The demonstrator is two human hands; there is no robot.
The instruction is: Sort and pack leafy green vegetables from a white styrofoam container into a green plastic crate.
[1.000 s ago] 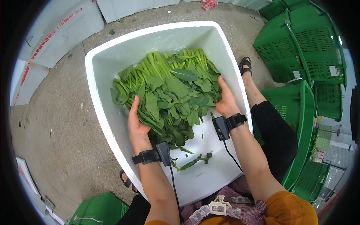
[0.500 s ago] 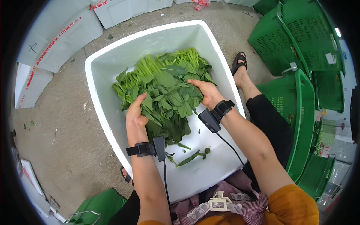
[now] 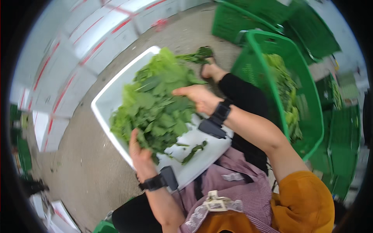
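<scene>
A broad bundle of leafy greens (image 3: 161, 103) with pale stems rests between my two hands, raised over a white foam box (image 3: 105, 93). My left hand (image 3: 142, 157) grips its near left side, thumb on the leaves and the other fingers mostly hidden. Along the right side my right hand (image 3: 198, 97) clasps it the same way, thumb pointing inward. One stalk with dark leaves (image 3: 198, 55) sticks out past the far right of the bundle. On the box bottom lie a loose leafy sprig (image 3: 193, 152) and small scraps.
Right of my leg stands a green plastic crate (image 3: 254, 40) with greens (image 3: 285, 91) inside. More green crates (image 3: 311, 29) sit behind it. White boxes with red bands (image 3: 91, 46) are stacked at the far left. My foot is just beyond the foam box.
The bundle has come up out of the foam box, held in both hands. My view has swung to the right, bringing the crate with greens inside into sight.
</scene>
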